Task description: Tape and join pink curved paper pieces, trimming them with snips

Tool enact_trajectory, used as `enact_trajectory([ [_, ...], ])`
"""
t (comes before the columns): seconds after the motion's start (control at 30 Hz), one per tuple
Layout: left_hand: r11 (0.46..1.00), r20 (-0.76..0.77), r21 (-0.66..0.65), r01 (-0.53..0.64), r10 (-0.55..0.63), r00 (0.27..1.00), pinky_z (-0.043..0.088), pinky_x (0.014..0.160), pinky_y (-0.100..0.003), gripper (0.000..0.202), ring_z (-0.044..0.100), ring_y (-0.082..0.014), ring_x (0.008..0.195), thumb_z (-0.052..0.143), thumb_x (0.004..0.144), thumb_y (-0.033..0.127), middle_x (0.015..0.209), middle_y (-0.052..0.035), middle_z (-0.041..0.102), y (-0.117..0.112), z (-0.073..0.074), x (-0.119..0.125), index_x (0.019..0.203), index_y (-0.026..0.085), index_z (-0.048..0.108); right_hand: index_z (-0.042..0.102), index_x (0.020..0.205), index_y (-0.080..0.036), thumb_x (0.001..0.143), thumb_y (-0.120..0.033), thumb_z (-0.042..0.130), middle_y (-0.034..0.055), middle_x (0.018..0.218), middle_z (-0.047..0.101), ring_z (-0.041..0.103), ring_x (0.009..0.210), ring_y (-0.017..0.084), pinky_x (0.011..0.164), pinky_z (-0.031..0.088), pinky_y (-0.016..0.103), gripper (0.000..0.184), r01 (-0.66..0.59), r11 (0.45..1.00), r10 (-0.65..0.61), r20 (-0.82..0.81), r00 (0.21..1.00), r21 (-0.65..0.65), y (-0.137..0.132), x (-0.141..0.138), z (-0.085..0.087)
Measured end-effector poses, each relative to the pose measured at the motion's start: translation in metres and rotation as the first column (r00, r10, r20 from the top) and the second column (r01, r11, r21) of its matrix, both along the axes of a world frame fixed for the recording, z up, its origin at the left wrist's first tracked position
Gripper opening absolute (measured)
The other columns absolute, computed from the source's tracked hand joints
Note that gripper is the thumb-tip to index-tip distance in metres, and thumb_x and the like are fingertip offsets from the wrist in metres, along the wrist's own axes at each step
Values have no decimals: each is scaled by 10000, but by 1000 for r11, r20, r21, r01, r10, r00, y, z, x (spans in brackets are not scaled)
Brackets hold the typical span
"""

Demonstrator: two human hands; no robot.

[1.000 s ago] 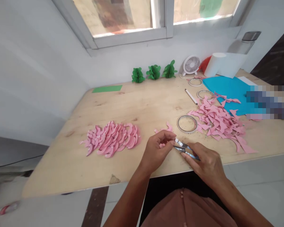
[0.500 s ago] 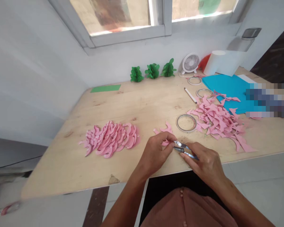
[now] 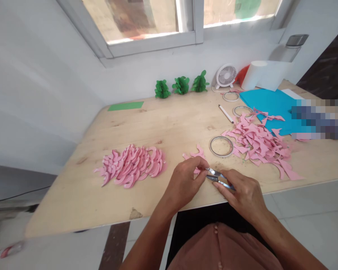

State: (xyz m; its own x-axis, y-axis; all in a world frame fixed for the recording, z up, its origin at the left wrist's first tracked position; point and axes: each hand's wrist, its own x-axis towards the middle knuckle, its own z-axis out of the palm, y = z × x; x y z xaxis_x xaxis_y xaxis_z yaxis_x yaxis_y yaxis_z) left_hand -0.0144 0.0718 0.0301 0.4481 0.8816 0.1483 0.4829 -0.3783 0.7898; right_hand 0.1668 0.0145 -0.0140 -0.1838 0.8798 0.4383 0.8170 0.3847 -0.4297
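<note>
My left hand (image 3: 186, 180) is pinched shut on a small pink paper piece (image 3: 197, 170) near the table's front edge. My right hand (image 3: 243, 193) grips small metal snips (image 3: 216, 176), whose blades point left and meet that piece at my left fingertips. Just beyond my left hand lie a few loose pink cut shapes (image 3: 195, 153). A neat pile of curved pink cut pieces (image 3: 132, 164) lies to the left. A heap of pink paper scraps (image 3: 260, 144) lies to the right.
A wooden table (image 3: 163, 123) stands under a window. On it are a clear tape ring (image 3: 221, 146), two more rings, a white pen (image 3: 227, 113), blue paper sheets (image 3: 270, 103), a green sheet (image 3: 125, 106), three green paper trees (image 3: 181, 85), a small white fan (image 3: 227, 76) and a white roll (image 3: 255, 74).
Both hands stay together at the same spot with the snips at the pink piece. Only the view has shifted slightly.
</note>
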Motion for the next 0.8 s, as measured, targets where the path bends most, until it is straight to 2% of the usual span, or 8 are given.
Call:
enact_trajectory([
  [0.4, 1000, 80, 24, -14, 12, 997, 478, 779, -296, 143, 664, -174, 826, 589, 777, 52, 852, -20, 715, 1, -5, -4, 804, 181, 646, 622, 992, -152, 925, -372, 507, 35, 764, 666, 629, 635, 153, 568, 404, 256, 257, 5, 1000, -5, -2, 1000, -5, -1, -1, 2],
  [0.57, 999, 165, -38, -3, 10, 986, 484, 753, -273, 149, 667, -159, 800, 584, 784, 59, 834, -23, 720, 3, -7, -5, 789, 181, 668, 623, 990, -155, 921, -369, 515, 39, 770, 668, 631, 651, 158, 580, 410, 255, 250, -3, 1000, 3, -3, 1000, -17, -2, -1, 1],
  [0.8, 995, 193, -77, -67, 81, 978, 473, 712, -252, 98, 655, -146, 732, 609, 779, 103, 757, -6, 712, 3, -8, -1, 762, 177, 673, 634, 988, -156, 915, -369, 524, 44, 778, 673, 637, 665, 163, 594, 431, 255, 251, 5, 1000, -5, -12, 1000, -17, -3, -3, -1],
])
